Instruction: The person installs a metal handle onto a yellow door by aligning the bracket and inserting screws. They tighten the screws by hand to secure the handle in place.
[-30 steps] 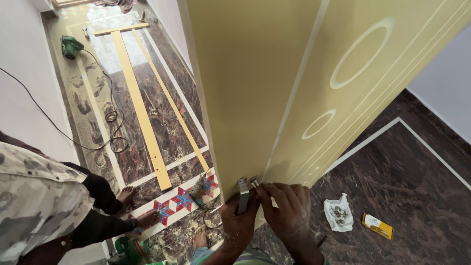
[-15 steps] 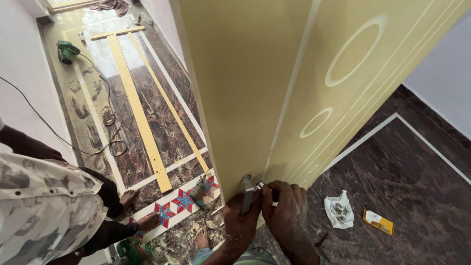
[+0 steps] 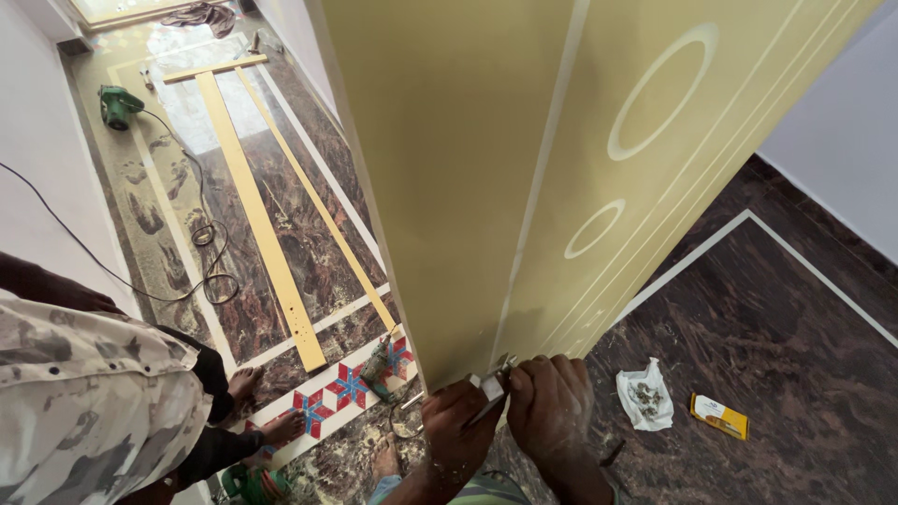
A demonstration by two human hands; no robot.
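A small silvery metal fitting [image 3: 491, 385], flat and angular like a hinge leaf, sits tilted against the lower edge of the tall pale yellow-green door [image 3: 486, 178]. The door stands upright, its face marked with raised oval rings and slim straight lines. Most of the fitting is hidden; its exact shape is unclear.
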